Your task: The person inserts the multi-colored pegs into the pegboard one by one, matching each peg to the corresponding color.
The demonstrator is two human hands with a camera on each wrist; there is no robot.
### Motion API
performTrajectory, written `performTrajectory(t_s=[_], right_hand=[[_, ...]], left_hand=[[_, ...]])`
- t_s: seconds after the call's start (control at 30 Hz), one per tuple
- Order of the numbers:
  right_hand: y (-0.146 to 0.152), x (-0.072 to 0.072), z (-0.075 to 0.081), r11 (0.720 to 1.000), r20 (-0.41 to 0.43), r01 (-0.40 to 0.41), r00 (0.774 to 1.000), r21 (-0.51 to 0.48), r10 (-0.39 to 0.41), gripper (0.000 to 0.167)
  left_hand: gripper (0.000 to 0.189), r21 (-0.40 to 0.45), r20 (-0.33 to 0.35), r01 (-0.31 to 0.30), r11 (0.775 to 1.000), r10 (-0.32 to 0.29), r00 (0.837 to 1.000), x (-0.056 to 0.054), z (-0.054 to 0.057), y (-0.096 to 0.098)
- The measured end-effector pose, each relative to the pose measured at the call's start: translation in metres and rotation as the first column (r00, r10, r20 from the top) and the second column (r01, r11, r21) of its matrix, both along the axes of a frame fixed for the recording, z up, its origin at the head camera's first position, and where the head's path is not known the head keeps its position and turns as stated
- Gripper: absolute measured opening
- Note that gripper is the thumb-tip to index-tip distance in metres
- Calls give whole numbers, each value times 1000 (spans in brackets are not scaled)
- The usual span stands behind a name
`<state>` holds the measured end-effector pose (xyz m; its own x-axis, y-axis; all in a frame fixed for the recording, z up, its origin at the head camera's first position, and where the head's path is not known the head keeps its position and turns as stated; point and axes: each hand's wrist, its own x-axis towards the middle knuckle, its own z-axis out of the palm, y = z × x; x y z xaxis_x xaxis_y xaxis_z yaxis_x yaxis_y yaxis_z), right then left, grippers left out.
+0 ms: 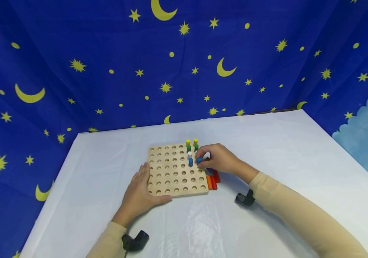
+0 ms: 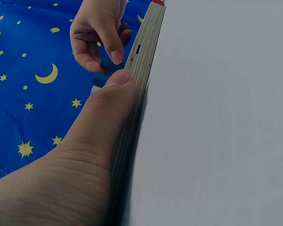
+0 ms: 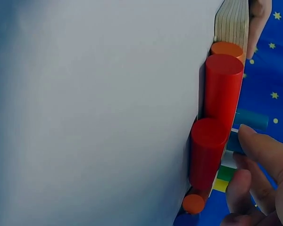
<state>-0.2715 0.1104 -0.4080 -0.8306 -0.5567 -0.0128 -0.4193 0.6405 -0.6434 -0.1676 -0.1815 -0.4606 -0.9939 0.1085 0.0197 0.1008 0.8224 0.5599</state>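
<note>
Right hand (image 1: 218, 157) pinches a blue cylindrical peg (image 1: 199, 160) at the right-hand column of the square light-wood pegboard (image 1: 171, 178), just beside a second blue peg (image 1: 190, 162); can't tell seating depth. Left hand (image 1: 140, 188) lies flat-fingered along the left edge, thumb along the near edge: decent brace. I'd keep the pinch square to the board, clear of that neighbour.

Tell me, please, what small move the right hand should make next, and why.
I'd probably press the pinched blue peg down, then release it: the right hand has it beside another standing blue peg, and the left hand rests against the board.
</note>
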Motion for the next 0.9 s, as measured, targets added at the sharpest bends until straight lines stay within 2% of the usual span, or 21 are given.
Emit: performTrajectory(t_s=[0.2,0.37,0.6,0.9], right_hand=[[8,0,1,1000,-23,11,1000,-19,-11,24],[25,-2,7,997,-37,54,998,-46,-56,26],[51,-7,6,996,-65,91,994,-10,-91,28],[61,-11,-5,993,43,13,999,116,-18,38]], left_hand=[[148,-4,6,1,1000,-1,1000,-1,0,1],[147,-8,-2,4,1000,-4,1000,-1,2,1],[147,-12,2,1,1000,-1,1000,-1,2,1],[147,-5,15,-4,1000,4,1000,0,2,2]])
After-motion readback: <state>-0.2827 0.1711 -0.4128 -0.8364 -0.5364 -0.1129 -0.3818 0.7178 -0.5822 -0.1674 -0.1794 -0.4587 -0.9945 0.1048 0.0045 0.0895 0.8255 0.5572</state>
